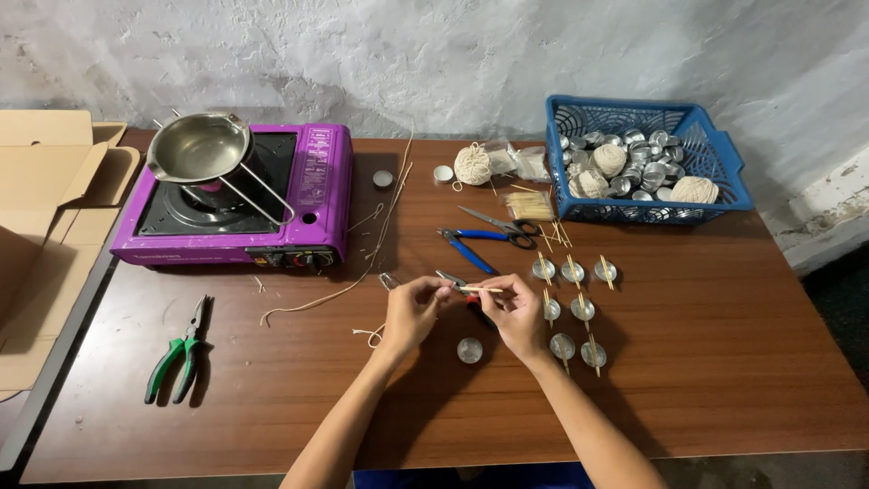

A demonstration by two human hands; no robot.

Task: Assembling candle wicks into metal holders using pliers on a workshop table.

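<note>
Right now both hands meet over the middle of the wooden tabletop [724,362]. The left hand [412,312] has its fingers pinched together at one end of a thin wooden stick [484,289], and the right hand [516,312] has its fingers closed on the other end, so the stick lies level between them, above an empty tin cup [469,349] that stands alone just below the hands. A short piece of wick string [369,334] trails on the wood beside the left wrist; whether it runs up to the stick I cannot tell.

As a judgement, the stick looks thin enough to snap if the pinch tightens or the hands twist against each other. It could also slip free and drop among the finished cups [572,308] just to the right, knocking the sticks that rest across their rims. The long wick cord [362,272] lying loose from the stove toward the hands could catch a wrist and drag.

Counted: seven small tin cups with sticks across them stand to the right of the hands, in a row of three and two rows of two. One bare cup sits below the hands. A blue basket [715,154] holds a heap of cups, too many to count, with three balls of string, and a fourth ball [472,165] lies outside it. One pair of scissors [498,225], one pair of blue-handled pliers [466,249], one pair of green-handled pliers [181,349], one purple portable stove [308,199] carrying one steel pot [197,147].
</note>
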